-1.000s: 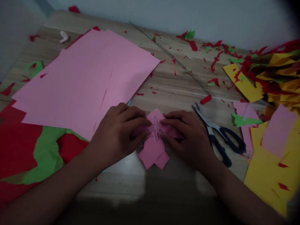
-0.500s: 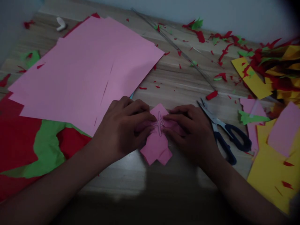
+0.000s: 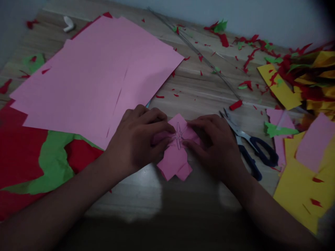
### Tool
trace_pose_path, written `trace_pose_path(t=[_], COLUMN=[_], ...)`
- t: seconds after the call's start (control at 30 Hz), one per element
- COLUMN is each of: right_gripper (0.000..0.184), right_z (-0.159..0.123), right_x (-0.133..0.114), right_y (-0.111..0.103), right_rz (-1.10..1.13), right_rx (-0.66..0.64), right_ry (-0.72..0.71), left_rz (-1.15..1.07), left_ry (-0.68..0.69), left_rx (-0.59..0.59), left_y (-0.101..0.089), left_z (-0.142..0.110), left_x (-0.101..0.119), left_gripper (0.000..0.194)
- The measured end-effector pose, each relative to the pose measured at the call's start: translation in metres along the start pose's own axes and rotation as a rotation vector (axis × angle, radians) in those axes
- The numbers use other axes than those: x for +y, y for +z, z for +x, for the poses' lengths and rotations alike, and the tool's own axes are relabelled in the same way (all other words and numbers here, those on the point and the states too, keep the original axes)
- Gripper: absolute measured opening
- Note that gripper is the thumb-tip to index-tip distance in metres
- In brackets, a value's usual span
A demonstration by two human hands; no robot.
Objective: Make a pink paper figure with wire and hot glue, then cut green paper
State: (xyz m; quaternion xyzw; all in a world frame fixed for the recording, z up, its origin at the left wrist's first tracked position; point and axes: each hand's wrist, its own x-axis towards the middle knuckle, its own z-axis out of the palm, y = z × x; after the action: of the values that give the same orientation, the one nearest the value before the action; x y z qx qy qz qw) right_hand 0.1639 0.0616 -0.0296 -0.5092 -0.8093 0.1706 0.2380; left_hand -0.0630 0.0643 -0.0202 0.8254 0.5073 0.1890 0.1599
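Observation:
A small pink folded paper piece (image 3: pixel 175 160), with flaps spread around its creased centre, lies on the wooden table between my hands. My left hand (image 3: pixel 142 136) is closed, thumb and index finger pinching its left flap near the centre. From the other side, my right hand (image 3: pixel 213 143) has its thumb against the centre and its fingers bent over the right flap, gripping it. Parts of both side flaps are hidden under my fingers. Just right of my right hand rest scissors (image 3: pixel 250 139) with dark blue handles, their blades slightly apart.
Large pink sheets (image 3: pixel 86 76) are stacked at the upper left, over red paper (image 3: pixel 21 150) and a green cut piece (image 3: pixel 53 164). A long thin strip (image 3: pixel 193 50) crosses the back. Yellow paper (image 3: pixel 298 188) lies right, with red and green scraps scattered about.
My right index finger has lifted and drawn back from the centre of the folded paper, showing more of the upper right flap. The left hand keeps its pinch; the view has shifted slightly.

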Motion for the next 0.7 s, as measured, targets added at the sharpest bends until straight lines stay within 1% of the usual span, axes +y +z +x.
trace_pose_path(t=[0.13,0.23,0.5,0.7], right_gripper=[0.024,0.023,0.027,0.028], right_z=[0.0000,-0.0001,-0.0015,-0.0017], right_x=[-0.0006,-0.0002,0.0011,0.0001], right_y=[-0.0004,-0.0008,0.0003,0.0004], right_rz=[0.002,0.001,-0.028,-0.030], right_rx=[0.010,0.009,0.008,0.010], right_ry=[-0.004,-0.010,-0.003,0.010], left_rz=[-0.001,0.008,0.054,0.063], left_ry=[-0.005,0.000,0.023,0.029], left_rx=[-0.003,-0.012,-0.038,-0.048], left_y=[0.0001,0.0005,0.0009,-0.0009], left_z=[-0.0002,-0.0004,0.0005,0.0030], left_x=[-0.0001,-0.0013,-0.0025,0.0000], left_gripper=[0.015,0.017,0.035,0.034])
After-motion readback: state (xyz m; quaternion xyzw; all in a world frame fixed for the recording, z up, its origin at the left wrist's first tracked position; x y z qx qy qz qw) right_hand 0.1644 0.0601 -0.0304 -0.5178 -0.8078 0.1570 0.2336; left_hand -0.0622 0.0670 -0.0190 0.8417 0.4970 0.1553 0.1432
